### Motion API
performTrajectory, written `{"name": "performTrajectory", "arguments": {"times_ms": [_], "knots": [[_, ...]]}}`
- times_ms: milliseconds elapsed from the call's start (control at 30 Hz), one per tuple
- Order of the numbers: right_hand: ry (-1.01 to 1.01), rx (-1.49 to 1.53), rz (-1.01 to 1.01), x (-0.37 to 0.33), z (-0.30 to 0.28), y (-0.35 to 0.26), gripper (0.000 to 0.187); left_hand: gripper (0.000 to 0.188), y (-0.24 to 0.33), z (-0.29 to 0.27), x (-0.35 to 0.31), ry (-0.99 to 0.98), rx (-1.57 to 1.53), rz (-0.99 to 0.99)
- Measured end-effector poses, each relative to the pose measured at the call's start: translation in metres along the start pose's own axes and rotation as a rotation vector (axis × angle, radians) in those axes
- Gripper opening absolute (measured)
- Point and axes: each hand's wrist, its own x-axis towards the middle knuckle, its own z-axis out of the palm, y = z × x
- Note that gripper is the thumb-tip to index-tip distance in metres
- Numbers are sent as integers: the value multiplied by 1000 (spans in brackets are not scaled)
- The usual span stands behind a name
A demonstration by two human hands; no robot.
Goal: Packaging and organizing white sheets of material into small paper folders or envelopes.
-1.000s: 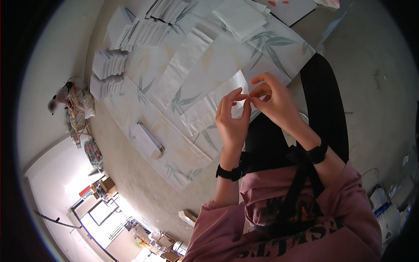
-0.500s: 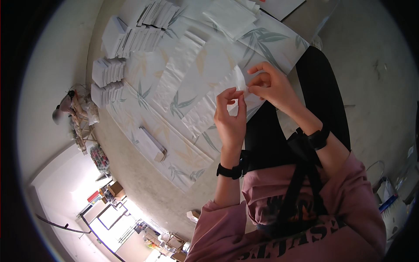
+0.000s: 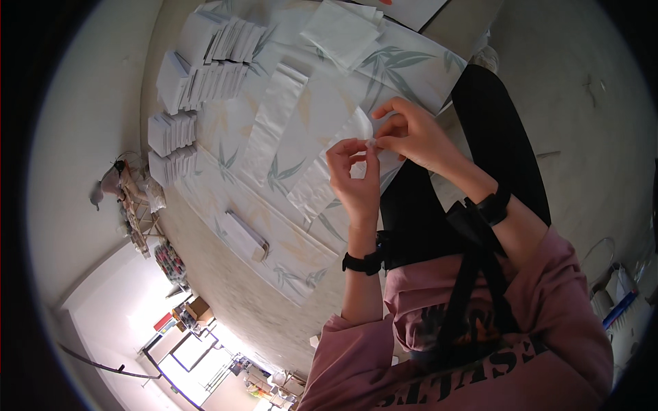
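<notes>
My left hand (image 3: 354, 178) pinches thumb against forefinger at the near end of a white, shiny plastic bag (image 3: 314, 185). Close beside it, my right hand (image 3: 417, 137) has thumb and forefinger pressed together at the same end, its other fingers curled loosely. A small whitish bit shows between the fingertips, apparently part of the bag's edge. The rest of the bag lies slanting on the patterned tablecloth (image 3: 226, 198), partly behind my left hand. A second long plastic bag (image 3: 274, 127) lies flat farther left.
Several rows of white flat packets (image 3: 223, 82) stand at the far left. A pile of clear bags (image 3: 339, 34) lies at the back. One narrow white packet (image 3: 245, 236) rests by the table's left edge. Another person (image 3: 113, 181) is beyond the table.
Both hands stay together at the bag's end, their fingertips a little closer. The view has shifted slightly; the things on the table otherwise look the same.
</notes>
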Motion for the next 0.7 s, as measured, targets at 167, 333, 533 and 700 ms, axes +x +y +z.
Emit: {"name": "performTrajectory", "arguments": {"times_ms": [167, 333, 533, 700], "knots": [[13, -15, -14, 1, 2, 2, 32, 31, -6, -3, 1, -7, -72, -65], [45, 8, -60, 3, 4, 6, 30, 35, -7, -5, 2, -60, -20, -9], [44, -7, -46, 2, 4, 4, 30, 36, -8, -4, 2, -27, -49, -92], [62, -11, -61, 2, 5, 5, 30, 34, -9, -5, 2, -12, -82, -118]]}}
